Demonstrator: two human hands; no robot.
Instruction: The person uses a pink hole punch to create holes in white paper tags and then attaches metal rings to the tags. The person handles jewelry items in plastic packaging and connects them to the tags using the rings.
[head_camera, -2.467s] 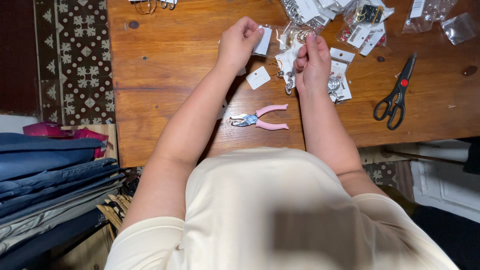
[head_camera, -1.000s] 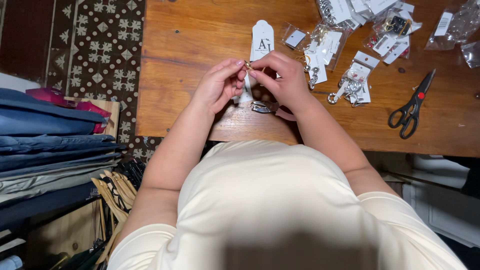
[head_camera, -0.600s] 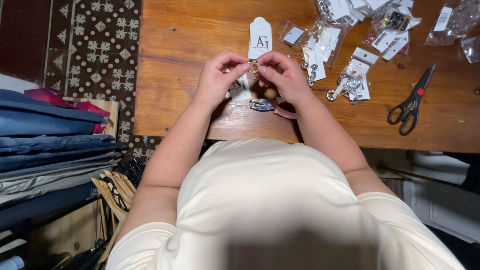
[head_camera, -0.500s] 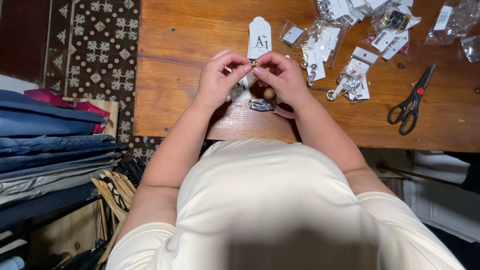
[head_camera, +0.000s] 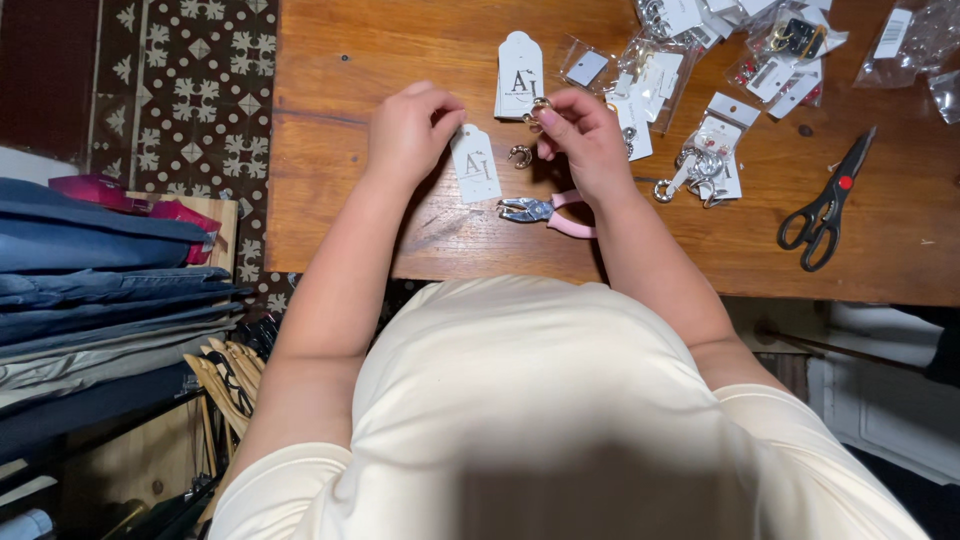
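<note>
1. The step in hand looks like fitting an earring to a card: the left hand (head_camera: 408, 130) pinches the top of a white tag (head_camera: 475, 163), fingers closed on it, holding it tilted just above the table (head_camera: 330, 200).
2. The right hand (head_camera: 585, 135) grips a small gold ring (head_camera: 537, 108) between thumb and fingertips, near the tag but apart from it.
3. A second hoop (head_camera: 519, 156) lies loose on the wood between the two hands, touching neither.
4. Pink pliers (head_camera: 545, 212) rest just below the right hand, unused (the wrist partly covers the handles).
5. The next move, as I judge it, calls for bringing ring and tag together and steadying the tag so the small piece can be threaded through.
6. Containers: clear bags (head_camera: 655, 70) at the far edge hold more carded pieces; exact contents are too small to tell.
7. Another tag (head_camera: 520, 72) lies flat beyond the hands, and black scissors (head_camera: 825, 210) lie well to the right.
</note>
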